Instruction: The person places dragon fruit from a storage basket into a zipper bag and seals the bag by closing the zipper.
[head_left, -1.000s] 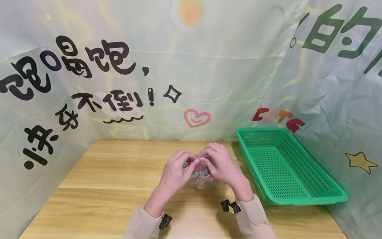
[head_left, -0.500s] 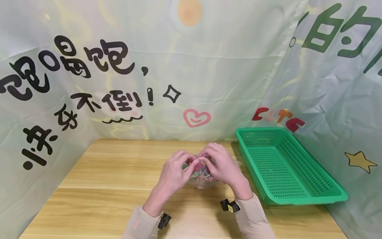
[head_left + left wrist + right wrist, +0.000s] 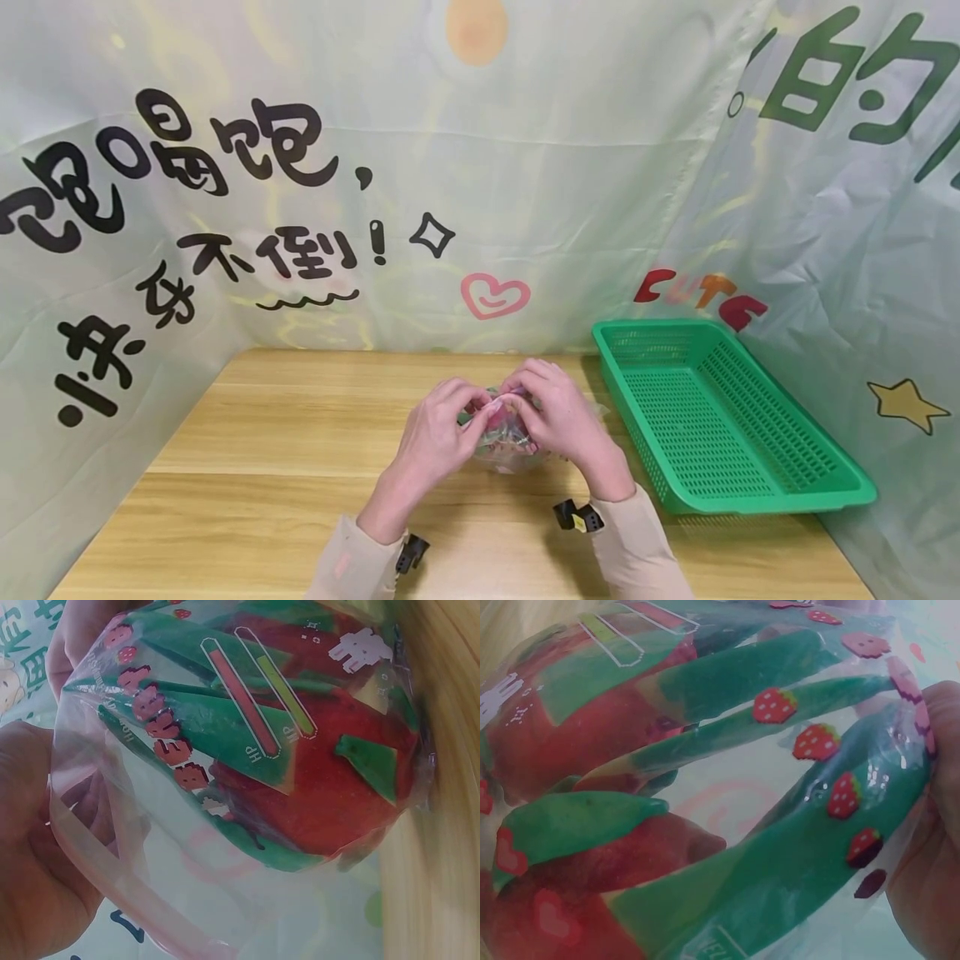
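Observation:
A clear plastic bag (image 3: pixel 501 460) printed with strawberries, hearts and pixel lettering stands upright on the wooden table. Inside it is a red fruit with long green scales that looks like a dragon fruit (image 3: pixel 337 799); the right wrist view shows its green-tipped scales (image 3: pixel 780 859) pressing near the film. At the bag's top, my left hand (image 3: pixel 435 427) pinches the rim between thumb and fingers. My right hand (image 3: pixel 561 415) grips the same rim just beside it, and the fingertips of both hands nearly meet. Part of the bag is hidden behind the hands in the head view.
A green perforated plastic basket (image 3: pixel 795 505) stands at the right of the table (image 3: pixel 300 433). Printed cloth walls (image 3: pixel 570 208) enclose the back and both sides. Bare wood lies to the left of the bag.

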### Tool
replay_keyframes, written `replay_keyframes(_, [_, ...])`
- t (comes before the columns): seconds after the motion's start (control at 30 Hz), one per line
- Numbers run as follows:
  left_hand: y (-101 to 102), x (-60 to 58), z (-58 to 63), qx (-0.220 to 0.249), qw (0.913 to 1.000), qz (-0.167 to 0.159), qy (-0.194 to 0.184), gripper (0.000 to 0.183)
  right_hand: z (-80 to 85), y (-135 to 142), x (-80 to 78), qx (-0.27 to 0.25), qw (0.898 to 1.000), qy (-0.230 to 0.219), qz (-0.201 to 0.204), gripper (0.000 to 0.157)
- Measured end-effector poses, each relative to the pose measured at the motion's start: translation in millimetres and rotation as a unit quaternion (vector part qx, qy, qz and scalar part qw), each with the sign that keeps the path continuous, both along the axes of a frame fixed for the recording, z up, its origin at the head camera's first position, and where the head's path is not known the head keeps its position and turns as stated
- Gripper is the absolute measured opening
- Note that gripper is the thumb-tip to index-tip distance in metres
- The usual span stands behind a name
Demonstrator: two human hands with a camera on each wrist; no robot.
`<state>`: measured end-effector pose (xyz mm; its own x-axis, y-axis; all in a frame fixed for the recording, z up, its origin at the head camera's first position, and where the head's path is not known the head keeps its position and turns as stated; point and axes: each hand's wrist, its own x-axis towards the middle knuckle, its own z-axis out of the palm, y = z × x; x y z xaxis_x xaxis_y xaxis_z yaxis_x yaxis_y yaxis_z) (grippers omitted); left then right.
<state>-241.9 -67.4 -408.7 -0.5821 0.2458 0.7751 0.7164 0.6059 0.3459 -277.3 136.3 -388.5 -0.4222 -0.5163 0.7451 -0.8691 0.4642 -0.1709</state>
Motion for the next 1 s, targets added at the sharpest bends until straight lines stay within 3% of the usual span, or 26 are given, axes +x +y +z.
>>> replay_keyframes(0.5, [-4.1,0.2,-1.0,-0.008,0.9995,-0.011,-0.029,0.011,-1.1,3.9,0.1,-0.003,1.000,-0.012,-0.004,0.014])
replay_keyframes(1.0, [-8.8,-0.6,-0.5,-0.017,0.9991,-0.021,-0.033,0.012,-1.6,5.5,-3.5,-0.007,1.000,-0.002,0.006,0.015])
